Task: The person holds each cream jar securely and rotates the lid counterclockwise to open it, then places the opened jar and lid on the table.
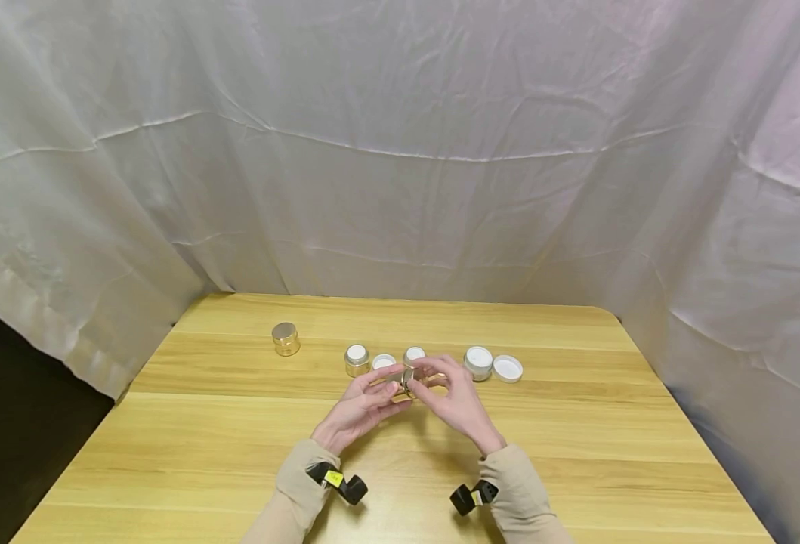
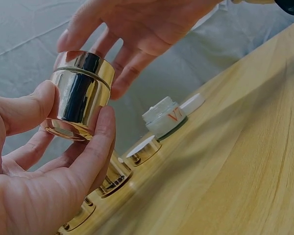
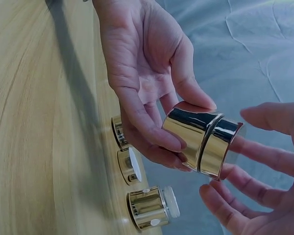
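Note:
Above the table, my left hand (image 1: 362,412) grips the body of a shiny gold jar (image 2: 78,95), thumb on one side and fingers round the other. The jar is tilted, and a thin seam divides its body from a gold lid (image 3: 220,149). My right hand (image 1: 457,400) has its thumb and fingertips spread round the lid's rim, pinching it lightly. Just behind the hands in the head view stand two gold jars with white tops, one at left (image 1: 356,363) and one nearer the right fingers (image 1: 414,353). An upturned lid with a white inside (image 1: 384,361) lies between them.
A whitish glass jar (image 1: 478,364) with orange lettering stands to the right, beside a loose white lid (image 1: 508,369). A closed gold jar (image 1: 286,340) is farther left. The wooden table (image 1: 236,453) ends at a grey curtain (image 1: 400,211).

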A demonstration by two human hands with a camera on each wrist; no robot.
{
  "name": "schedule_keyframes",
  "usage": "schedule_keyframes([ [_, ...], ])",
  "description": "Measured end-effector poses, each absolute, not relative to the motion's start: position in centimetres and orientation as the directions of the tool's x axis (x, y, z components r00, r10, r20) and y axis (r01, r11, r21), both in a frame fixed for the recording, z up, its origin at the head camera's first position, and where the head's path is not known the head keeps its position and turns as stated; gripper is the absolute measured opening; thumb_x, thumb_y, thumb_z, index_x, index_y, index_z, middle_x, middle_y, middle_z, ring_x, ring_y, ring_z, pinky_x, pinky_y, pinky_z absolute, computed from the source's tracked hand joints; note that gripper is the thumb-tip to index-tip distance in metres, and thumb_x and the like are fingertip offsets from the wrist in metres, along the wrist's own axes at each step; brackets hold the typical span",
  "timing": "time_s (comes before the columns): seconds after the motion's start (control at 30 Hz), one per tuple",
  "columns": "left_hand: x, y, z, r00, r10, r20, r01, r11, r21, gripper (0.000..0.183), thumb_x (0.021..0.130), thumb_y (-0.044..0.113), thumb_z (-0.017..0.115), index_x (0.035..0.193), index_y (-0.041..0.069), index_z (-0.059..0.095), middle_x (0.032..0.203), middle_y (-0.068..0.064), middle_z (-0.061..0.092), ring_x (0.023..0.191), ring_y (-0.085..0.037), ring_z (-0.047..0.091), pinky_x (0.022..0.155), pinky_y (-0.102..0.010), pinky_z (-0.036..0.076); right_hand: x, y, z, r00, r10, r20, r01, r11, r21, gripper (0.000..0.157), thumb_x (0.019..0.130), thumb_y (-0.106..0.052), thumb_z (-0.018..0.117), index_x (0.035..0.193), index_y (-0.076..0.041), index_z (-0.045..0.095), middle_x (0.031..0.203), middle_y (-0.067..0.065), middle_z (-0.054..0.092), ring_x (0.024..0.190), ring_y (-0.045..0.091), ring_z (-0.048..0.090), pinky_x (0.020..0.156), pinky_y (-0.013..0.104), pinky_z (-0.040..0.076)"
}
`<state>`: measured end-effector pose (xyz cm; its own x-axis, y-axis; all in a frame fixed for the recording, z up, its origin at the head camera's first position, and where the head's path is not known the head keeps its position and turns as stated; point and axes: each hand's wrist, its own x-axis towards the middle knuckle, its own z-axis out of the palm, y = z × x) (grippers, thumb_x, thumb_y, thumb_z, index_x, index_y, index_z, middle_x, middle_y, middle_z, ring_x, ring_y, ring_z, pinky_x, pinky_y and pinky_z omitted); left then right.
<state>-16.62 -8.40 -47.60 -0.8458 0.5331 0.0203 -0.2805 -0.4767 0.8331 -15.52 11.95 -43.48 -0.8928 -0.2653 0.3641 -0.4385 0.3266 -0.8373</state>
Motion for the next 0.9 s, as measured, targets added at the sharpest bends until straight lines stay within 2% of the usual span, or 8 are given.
schedule_keyframes([
  [0.17, -16.66, -8.41, -47.59, -0.844, 0.536, 0.026, -0.279, -0.480, 0.831, 0.051, 0.102, 0.000, 0.049, 0.150, -0.007, 0.033, 0.122, -0.001, 0.063, 0.113, -0.013, 0.066, 0.111, -0.040, 0.052, -15.38, 11.85, -43.29, -0.940, -0.173, 0.295, -0.340, 0.383, -0.859, 0.037, 0.090, -0.020, 0.076, 0.122, -0.003, 0.069, 0.116, 0.014, 0.066, 0.095, 0.023, 0.066, 0.083, 0.024, 0.060],
  [0.27, -16.66, -8.41, -47.55, -0.841, 0.540, 0.030, -0.282, -0.485, 0.828, 0.050, 0.103, 0.000, 0.049, 0.150, -0.007, 0.034, 0.124, -0.002, 0.062, 0.114, -0.013, 0.066, 0.111, -0.040, 0.052, -15.26, 11.79, -43.20, -0.948, -0.147, 0.281, -0.317, 0.399, -0.861, 0.036, 0.089, -0.022, 0.077, 0.120, -0.005, 0.070, 0.117, 0.014, 0.067, 0.091, 0.019, 0.065, 0.080, 0.023, 0.059],
  [0.43, -16.62, -8.44, -47.49, -0.841, 0.541, 0.032, -0.284, -0.491, 0.824, 0.054, 0.102, -0.001, 0.049, 0.151, -0.010, 0.028, 0.123, -0.001, 0.063, 0.114, -0.013, 0.066, 0.112, -0.040, 0.051, -15.21, 11.72, -43.22, -0.934, -0.166, 0.317, -0.358, 0.399, -0.845, 0.031, 0.088, -0.018, 0.078, 0.115, -0.005, 0.072, 0.111, 0.013, 0.069, 0.088, 0.018, 0.066, 0.078, 0.023, 0.060],
  [0.53, -16.62, -8.45, -47.48, -0.842, 0.538, 0.029, -0.286, -0.492, 0.822, 0.054, 0.102, -0.001, 0.049, 0.151, -0.010, 0.028, 0.123, -0.001, 0.063, 0.113, -0.013, 0.067, 0.111, -0.040, 0.052, -15.22, 11.78, -43.27, -0.915, -0.207, 0.347, -0.402, 0.368, -0.839, 0.030, 0.087, -0.011, 0.077, 0.116, -0.001, 0.071, 0.108, 0.014, 0.068, 0.090, 0.025, 0.068, 0.080, 0.027, 0.063],
  [0.67, -16.63, -8.47, -47.52, -0.844, 0.536, 0.025, -0.289, -0.494, 0.820, 0.049, 0.102, -0.001, 0.049, 0.149, -0.007, 0.036, 0.124, -0.003, 0.062, 0.111, -0.014, 0.068, 0.112, -0.041, 0.051, -15.33, 12.02, -43.43, -0.883, -0.279, 0.379, -0.455, 0.305, -0.837, 0.034, 0.087, -0.004, 0.075, 0.119, 0.003, 0.068, 0.109, 0.018, 0.066, 0.097, 0.036, 0.067, 0.090, 0.043, 0.063],
  [0.73, -16.63, -8.48, -47.55, -0.844, 0.535, 0.026, -0.289, -0.496, 0.819, 0.048, 0.102, -0.001, 0.049, 0.148, -0.006, 0.037, 0.123, -0.003, 0.062, 0.111, -0.014, 0.068, 0.112, -0.041, 0.051, -15.42, 12.10, -43.51, -0.874, -0.297, 0.385, -0.467, 0.295, -0.833, 0.034, 0.088, -0.005, 0.074, 0.121, 0.002, 0.067, 0.111, 0.019, 0.066, 0.099, 0.038, 0.066, 0.092, 0.048, 0.062],
  [0.9, -16.67, -8.43, -47.56, -0.842, 0.539, 0.033, -0.282, -0.490, 0.825, 0.052, 0.102, -0.001, 0.048, 0.151, -0.009, 0.030, 0.121, -0.001, 0.064, 0.112, -0.013, 0.067, 0.112, -0.041, 0.051, -15.44, 12.00, -43.44, -0.897, -0.258, 0.358, -0.431, 0.342, -0.835, 0.035, 0.091, -0.015, 0.075, 0.122, -0.001, 0.068, 0.113, 0.017, 0.067, 0.100, 0.032, 0.067, 0.089, 0.044, 0.063],
])
